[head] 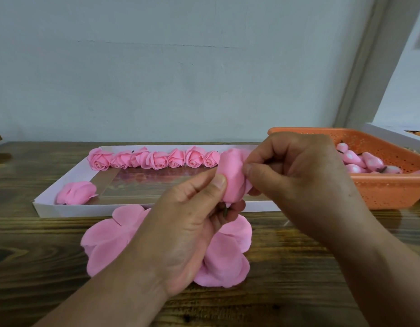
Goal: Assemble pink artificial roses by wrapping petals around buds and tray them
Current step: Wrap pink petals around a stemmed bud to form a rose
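**Roses take shape, one wrap at a time**

Roses (154, 159) already fill the back row of the white tray (46, 204) on my wooden table (39, 251); an orange basket (392, 185) of bare buds sits to the right. Loose petals (105, 241) lie just before the tray. Above them, my left hand (180, 232) grips the half-wrapped bud (232, 175), thumb pressed on it, while my right hand (296, 175) pinches a petal edge. Next, I judge: pull it snug around the bud.
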Tool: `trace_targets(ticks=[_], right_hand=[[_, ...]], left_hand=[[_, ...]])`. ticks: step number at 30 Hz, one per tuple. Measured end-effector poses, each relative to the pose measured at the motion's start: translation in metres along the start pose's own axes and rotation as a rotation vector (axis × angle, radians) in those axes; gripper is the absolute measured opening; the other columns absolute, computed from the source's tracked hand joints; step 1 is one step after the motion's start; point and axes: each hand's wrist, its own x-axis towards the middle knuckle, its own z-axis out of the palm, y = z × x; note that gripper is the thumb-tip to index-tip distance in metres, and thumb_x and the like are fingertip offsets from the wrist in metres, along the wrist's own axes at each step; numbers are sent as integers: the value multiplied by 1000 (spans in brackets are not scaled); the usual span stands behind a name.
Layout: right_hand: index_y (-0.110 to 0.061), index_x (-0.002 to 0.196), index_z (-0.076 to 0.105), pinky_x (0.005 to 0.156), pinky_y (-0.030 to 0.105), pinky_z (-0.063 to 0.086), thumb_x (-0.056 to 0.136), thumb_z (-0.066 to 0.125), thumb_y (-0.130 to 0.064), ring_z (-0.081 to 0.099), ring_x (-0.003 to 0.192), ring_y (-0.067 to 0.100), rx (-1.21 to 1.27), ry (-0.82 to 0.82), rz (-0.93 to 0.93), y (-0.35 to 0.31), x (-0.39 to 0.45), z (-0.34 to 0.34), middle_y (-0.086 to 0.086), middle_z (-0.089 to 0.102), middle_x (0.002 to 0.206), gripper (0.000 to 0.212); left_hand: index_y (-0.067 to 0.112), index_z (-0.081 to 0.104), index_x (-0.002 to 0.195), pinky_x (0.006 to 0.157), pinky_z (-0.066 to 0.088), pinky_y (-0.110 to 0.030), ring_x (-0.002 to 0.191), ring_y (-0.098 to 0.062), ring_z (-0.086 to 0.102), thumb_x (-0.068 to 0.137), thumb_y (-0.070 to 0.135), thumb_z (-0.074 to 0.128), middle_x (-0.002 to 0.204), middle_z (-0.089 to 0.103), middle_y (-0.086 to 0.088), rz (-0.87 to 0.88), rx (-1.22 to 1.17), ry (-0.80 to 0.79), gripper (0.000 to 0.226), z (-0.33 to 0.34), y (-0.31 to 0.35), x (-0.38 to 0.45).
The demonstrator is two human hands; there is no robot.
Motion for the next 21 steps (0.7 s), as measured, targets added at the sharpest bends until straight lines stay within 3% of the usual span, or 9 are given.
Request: trace_targets(ticks=[3,6,10,14,18,21], right_hand=[[-7,63,64,47,51,45,72,66,-3,57,56,41,29,-18,-5,-4,0,0,4,65,55,10],[-6,66,65,51,56,47,69,72,-18,58,58,43,82,-24,34,-8,-1,1,17,63,56,14],[-9,65,64,50,49,47,68,67,-11,58,58,39,58,-47,50,-10,-1,0,16,61,56,5],[-9,64,63,51,49,48,74,66,1,59,58,39,38,-53,46,-7,-1,0,15,63,57,14],[-4,63,61,47,30,52,74,64,6,62,48,21,107,-38,103,-5,0,0,10,65,54,15],[-5,60,61,50,39,52,72,65,6,63,48,24,97,10,129,-4,1,2,10,64,51,17]], left_hand=[[18,78,84,70,52,-20,69,-7,60,74,29,65,76,69,2,13,8,3,20,0,0,0],[19,78,81,69,53,-20,68,-7,60,67,31,62,74,69,2,20,23,23,24,-1,-1,1],[19,77,81,67,53,-18,68,-6,61,71,29,60,73,68,3,39,66,11,22,-1,-2,0],[20,78,84,67,53,-18,67,-6,60,65,32,62,72,68,3,47,75,12,28,-3,-3,0],[20,78,90,67,52,-18,69,-5,61,69,31,62,78,69,1,62,92,-12,28,-4,-4,1],[18,77,93,70,51,-18,73,-6,62,80,28,67,80,69,1,83,139,-19,19,-5,-5,2]])
